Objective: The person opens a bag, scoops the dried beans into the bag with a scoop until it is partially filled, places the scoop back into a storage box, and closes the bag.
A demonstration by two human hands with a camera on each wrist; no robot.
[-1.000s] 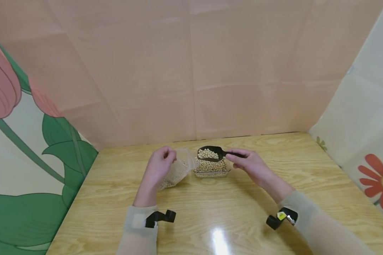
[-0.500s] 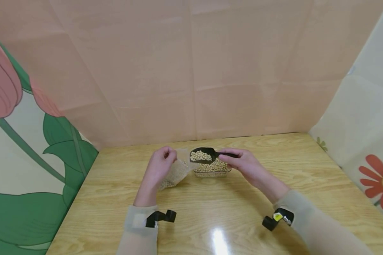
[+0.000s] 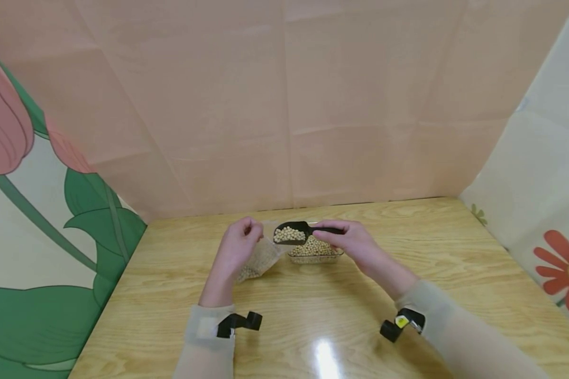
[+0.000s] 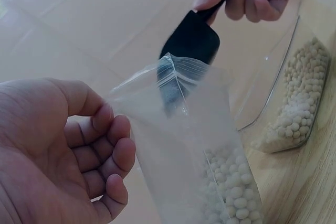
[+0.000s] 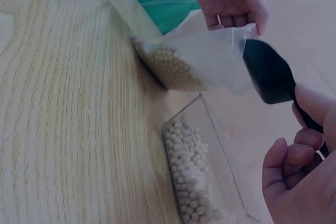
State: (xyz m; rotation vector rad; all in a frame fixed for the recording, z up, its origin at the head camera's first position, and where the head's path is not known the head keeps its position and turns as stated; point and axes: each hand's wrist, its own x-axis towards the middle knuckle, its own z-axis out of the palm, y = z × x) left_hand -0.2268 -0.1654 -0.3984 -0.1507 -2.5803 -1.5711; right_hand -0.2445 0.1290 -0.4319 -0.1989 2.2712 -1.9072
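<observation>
My right hand [image 3: 348, 239] grips the handle of a black scoop [image 5: 269, 72], which carries a load of pale round beans [image 3: 289, 234]. The scoop's front end reaches into the mouth of a clear zip bag [image 4: 184, 114]. With thumb and forefinger my left hand [image 3: 239, 239] pinches the bag's edge, keeping its mouth apart. More beans fill the bag's bottom, which rests on the table. To the bag's right stands a clear plastic box [image 5: 220, 140], filled with the same beans and partly hidden under the scoop and right hand in the head view.
The wooden table [image 3: 284, 316] runs back to a pink-beige covered wall [image 3: 284, 105]. Flower-printed sheets hang at the left and right sides. Black camera mounts [image 3: 239, 322] sit on both wrists.
My right hand has moved left with the loaded scoop, from over the box to the bag's mouth. The left hand has stayed in place, holding the bag.
</observation>
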